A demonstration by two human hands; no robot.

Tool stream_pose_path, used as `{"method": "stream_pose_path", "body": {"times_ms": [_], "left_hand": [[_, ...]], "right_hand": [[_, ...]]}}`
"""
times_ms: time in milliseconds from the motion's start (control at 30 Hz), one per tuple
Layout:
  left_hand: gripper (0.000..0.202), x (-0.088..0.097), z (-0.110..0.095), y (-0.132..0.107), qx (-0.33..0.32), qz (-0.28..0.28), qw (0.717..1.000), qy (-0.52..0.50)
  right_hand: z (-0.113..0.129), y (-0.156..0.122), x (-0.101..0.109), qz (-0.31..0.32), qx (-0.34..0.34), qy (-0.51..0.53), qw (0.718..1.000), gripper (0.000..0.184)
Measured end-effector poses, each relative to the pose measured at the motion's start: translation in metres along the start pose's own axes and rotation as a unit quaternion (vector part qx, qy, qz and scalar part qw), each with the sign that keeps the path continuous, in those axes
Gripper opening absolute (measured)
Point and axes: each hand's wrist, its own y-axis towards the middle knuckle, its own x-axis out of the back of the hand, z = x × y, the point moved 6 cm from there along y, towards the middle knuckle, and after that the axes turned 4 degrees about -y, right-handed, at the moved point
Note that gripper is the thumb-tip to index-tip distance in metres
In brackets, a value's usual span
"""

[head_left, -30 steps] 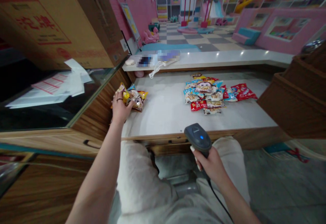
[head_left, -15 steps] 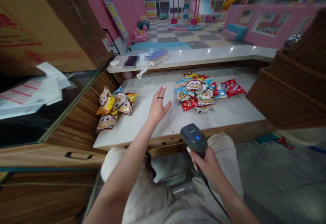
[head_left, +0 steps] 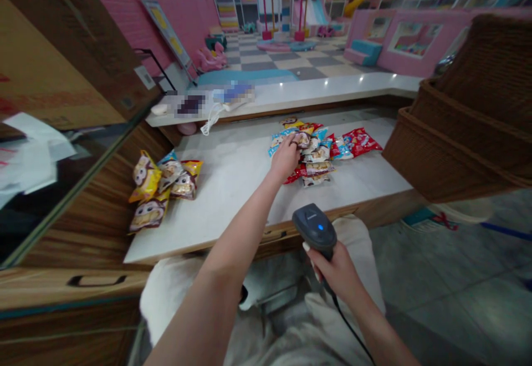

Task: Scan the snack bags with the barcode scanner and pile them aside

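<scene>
My left hand (head_left: 286,157) reaches across the white counter (head_left: 233,172) and rests on the near left edge of a pile of snack packets (head_left: 320,147), fingers curled onto a packet. Whether it grips one I cannot tell. My right hand (head_left: 336,272) holds a dark barcode scanner (head_left: 315,227) with a blue light, low in front of the counter's edge; its cable runs down past my wrist. A second, smaller heap of yellow monkey-print packets (head_left: 160,186) lies at the counter's left end.
A large cardboard box (head_left: 62,61) and loose papers (head_left: 29,155) sit on the glass case at left. Wicker baskets (head_left: 465,127) stand at the right. A raised white ledge (head_left: 299,91) runs behind the counter. A drawer handle (head_left: 95,280) is below left.
My left hand let go of the yellow packets at the left, swept right across the counter with fingers open, and now lies curled on the larger pile. The scanner hand barely moved.
</scene>
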Motion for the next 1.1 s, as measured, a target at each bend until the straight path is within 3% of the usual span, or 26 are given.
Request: {"method": "stream_pose_path", "body": {"times_ms": [100,167,267,400,567,700,900,1100], "left_hand": [[0.057,0.019,0.008,-0.018,0.016,-0.053,0.992,-0.112],[0.053,0.035,0.019,-0.040,0.050,-0.105,0.971,-0.210],[0.054,0.054,0.038,-0.083,0.118,-0.167,0.905,-0.373],[0.060,0.065,0.055,-0.148,0.223,-0.190,0.798,-0.527],[0.057,0.069,0.060,-0.203,0.289,-0.197,0.730,-0.587],[0.053,0.065,0.063,-0.214,0.310,-0.191,0.714,-0.598],[0.053,0.062,0.059,-0.209,0.282,-0.165,0.732,-0.597],[0.053,0.058,0.056,-0.211,0.292,-0.175,0.728,-0.595]], "right_hand": [[0.004,-0.001,-0.003,0.011,0.000,0.004,1.000,0.032],[0.006,-0.002,-0.006,0.016,0.001,0.006,1.000,0.032],[0.007,-0.003,-0.011,0.023,0.001,0.013,1.000,0.033],[0.008,-0.006,-0.020,0.034,0.008,0.016,0.999,0.033],[0.004,-0.009,-0.033,0.052,0.011,0.007,0.999,0.032],[0.007,-0.008,-0.040,0.064,0.035,-0.010,0.997,0.031],[0.020,-0.004,-0.042,0.064,0.085,-0.039,0.994,0.032],[0.021,-0.006,-0.046,0.075,0.085,-0.043,0.993,0.036]]}}
